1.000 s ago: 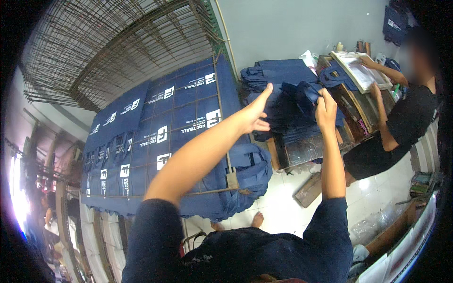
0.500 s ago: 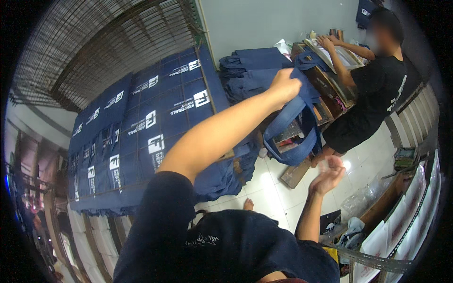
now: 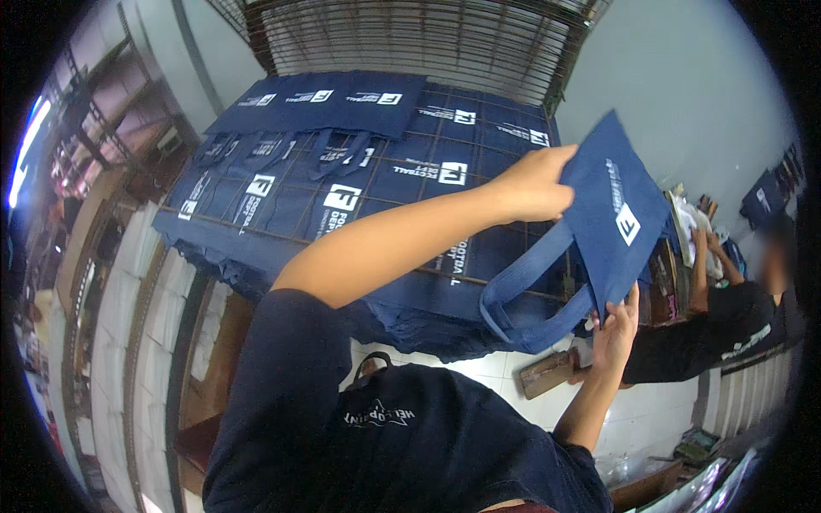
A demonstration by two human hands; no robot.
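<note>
A navy tote bag [image 3: 646, 197] with a white print hangs stretched between my hands, tilted up to a point at its top. My left hand [image 3: 539, 184] is closed on the bag's left edge. Near the lower corner, my right hand [image 3: 612, 338] pinches the fabric between thumb and fingers. The bag's looped handle [image 3: 522, 299] dangles toward me, below my left hand. Beneath my left forearm and beyond it lie many more printed navy bags [image 3: 342, 202], spread in rows on a wire rack [image 3: 402, 156].
Raised wire grids [image 3: 419, 47] stand behind the bags. At the right, a co-worker in black [image 3: 701, 329] has both hands at a cluttered bench [image 3: 665, 286]. A wooden block [image 3: 547, 374] rests on the tiled floor. Pale stacked panels on shelving [image 3: 158, 350] line the left.
My view has swung left toward the rack. The bag has come up from the pile beside the bench, and my right hand, free before, now grips its lower corner.
</note>
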